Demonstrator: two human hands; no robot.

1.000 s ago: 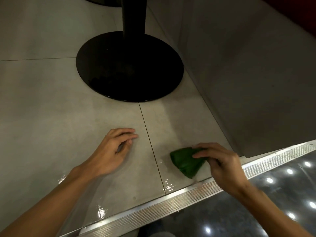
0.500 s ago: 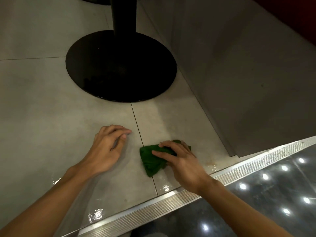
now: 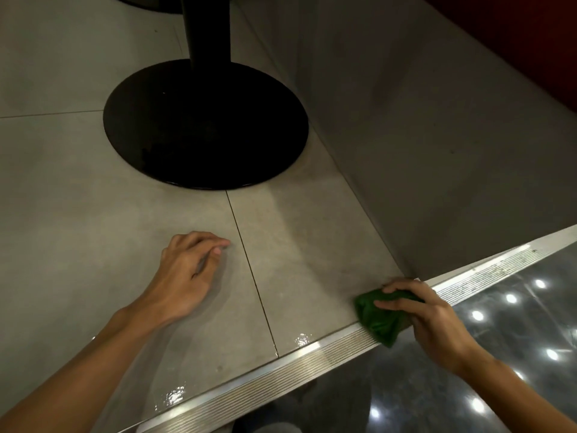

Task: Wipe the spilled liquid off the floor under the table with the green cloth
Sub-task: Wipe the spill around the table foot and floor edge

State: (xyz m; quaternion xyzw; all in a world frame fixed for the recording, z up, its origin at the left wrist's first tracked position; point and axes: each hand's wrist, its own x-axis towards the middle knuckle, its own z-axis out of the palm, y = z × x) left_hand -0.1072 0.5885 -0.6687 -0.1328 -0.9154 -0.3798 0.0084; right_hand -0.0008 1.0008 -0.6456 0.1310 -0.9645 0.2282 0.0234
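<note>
My right hand [image 3: 434, 320] grips the bunched green cloth [image 3: 379, 320] and presses it on the grey floor tile right at the ribbed metal strip [image 3: 281, 373], near the wall's corner. Part of the cloth hangs over the strip. My left hand [image 3: 187, 270] rests on the tile to the left with its fingers loosely curled, holding nothing. Wet, shiny patches glint on the tile [image 3: 175, 395] close to the strip.
The table's black round base [image 3: 206, 126] and its post [image 3: 206, 26] stand on the floor behind my hands. A grey wall panel [image 3: 437, 135] rises at the right. Beyond the strip lies dark glossy flooring [image 3: 468, 385] with light reflections.
My right hand has slid the cloth to the right, from the tile joint near my left hand to the corner by the metal strip. My left hand stays put.
</note>
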